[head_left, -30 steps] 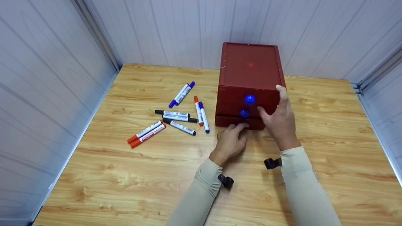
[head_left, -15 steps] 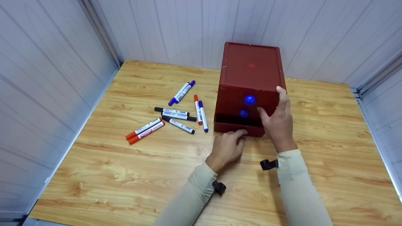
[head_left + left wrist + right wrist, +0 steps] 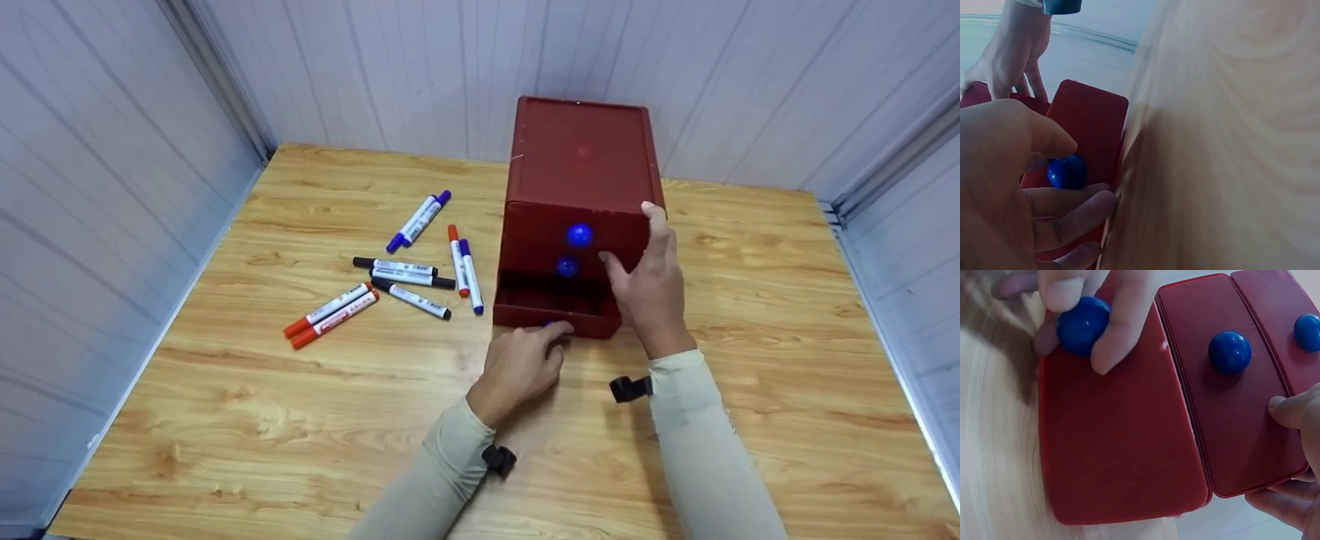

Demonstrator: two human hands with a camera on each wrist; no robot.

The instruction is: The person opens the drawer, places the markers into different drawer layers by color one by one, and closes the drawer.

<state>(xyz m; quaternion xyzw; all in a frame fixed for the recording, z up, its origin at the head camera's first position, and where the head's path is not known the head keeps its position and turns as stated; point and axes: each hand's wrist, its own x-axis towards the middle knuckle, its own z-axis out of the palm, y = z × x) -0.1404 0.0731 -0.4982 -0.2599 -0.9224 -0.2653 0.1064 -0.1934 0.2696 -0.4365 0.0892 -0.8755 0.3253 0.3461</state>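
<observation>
A small red cabinet (image 3: pixel 581 154) with round blue knobs stands toward the back, right of centre. Its bottom drawer (image 3: pixel 591 325) is pulled part way out, and the inside that shows looks dark. With thumb and fingers, my left hand (image 3: pixel 517 367) pinches that drawer's blue knob (image 3: pixel 1067 171), low over the tabletop. My right hand (image 3: pixel 656 292) grips the cabinet's right front edge: the thumb (image 3: pixel 1286 410) lies on the middle drawer's front and the fingers reach along the side. The middle knob (image 3: pixel 1230 352) and top knob (image 3: pixel 1307 332) are untouched, their drawers closed.
Left of the cabinet, several markers lie on the wooden table (image 3: pixel 247 420): blue-capped markers (image 3: pixel 418 221), a red and blue pair (image 3: pixel 465 270), black-capped markers (image 3: pixel 405 274) and red-capped markers (image 3: pixel 331 315). Pale panel walls (image 3: pixel 420 75) enclose the back and sides.
The bottom drawer has slid out toward me, with my left hand drawing back on its knob. My right hand keeps its place on the cabinet. The head view has shifted slightly.
</observation>
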